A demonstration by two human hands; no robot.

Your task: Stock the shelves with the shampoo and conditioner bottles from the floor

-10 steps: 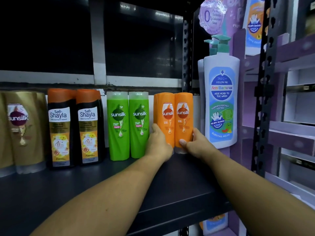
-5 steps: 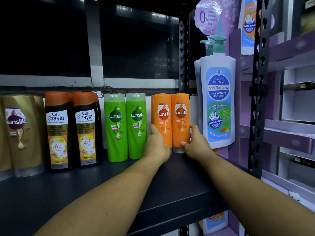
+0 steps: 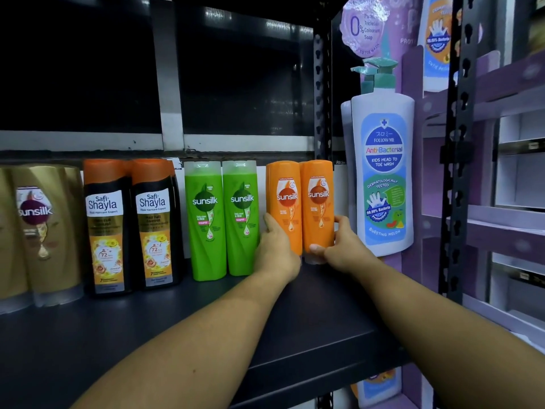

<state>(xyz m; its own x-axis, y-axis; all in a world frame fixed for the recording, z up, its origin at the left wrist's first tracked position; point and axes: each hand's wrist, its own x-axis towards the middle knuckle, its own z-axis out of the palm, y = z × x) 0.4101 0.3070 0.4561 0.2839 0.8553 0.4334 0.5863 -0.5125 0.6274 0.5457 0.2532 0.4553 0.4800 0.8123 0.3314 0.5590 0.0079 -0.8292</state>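
Observation:
Two orange Sunsilk bottles stand upright side by side at the back right of the dark shelf (image 3: 147,343). My left hand (image 3: 275,249) grips the left orange bottle (image 3: 283,199) low on its left side. The right orange bottle (image 3: 318,202) is held near its base by my right hand (image 3: 339,246), thumb across the front and fingers round its right side. To their left stand two green Sunsilk bottles (image 3: 222,219), two black Safi Shayla bottles (image 3: 129,225) and gold Sunsilk bottles (image 3: 38,231).
A tall white Follow Me pump bottle (image 3: 383,172) hangs on a purple display right of the orange bottles. A black perforated upright (image 3: 320,84) stands behind them, another upright (image 3: 455,172) further right. The shelf front shows bare surface.
Both hands keep their hold on the orange bottles, which stay against the shelf back. Only the camera view has shifted slightly.

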